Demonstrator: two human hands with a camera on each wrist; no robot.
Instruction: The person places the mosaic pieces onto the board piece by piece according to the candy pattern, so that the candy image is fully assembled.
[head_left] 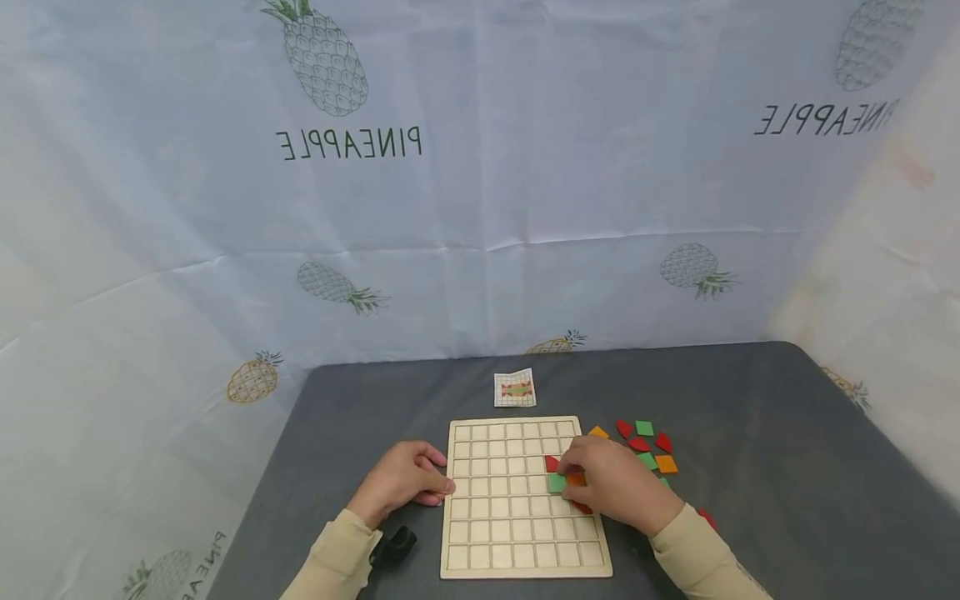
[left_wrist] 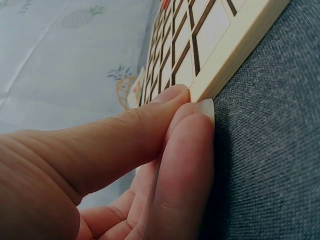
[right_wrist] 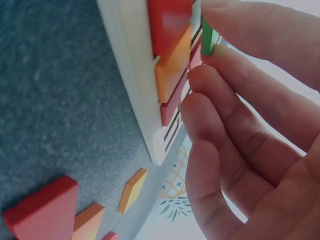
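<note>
A pale wooden grid board lies on the dark table. My left hand pinches its left edge; in the left wrist view the thumb and a finger of that hand meet at the board's rim. Over the board's right side, my right hand pinches a green piece between thumb and finger in the right wrist view. Beside those fingers, an orange piece and a red piece lie along the board's edge. A red piece and a green piece show left of the hand.
Several loose red, green and orange pieces lie right of the board. Behind it is a small printed card. A black object lies by the left sleeve. A pineapple-print cloth hangs behind the table.
</note>
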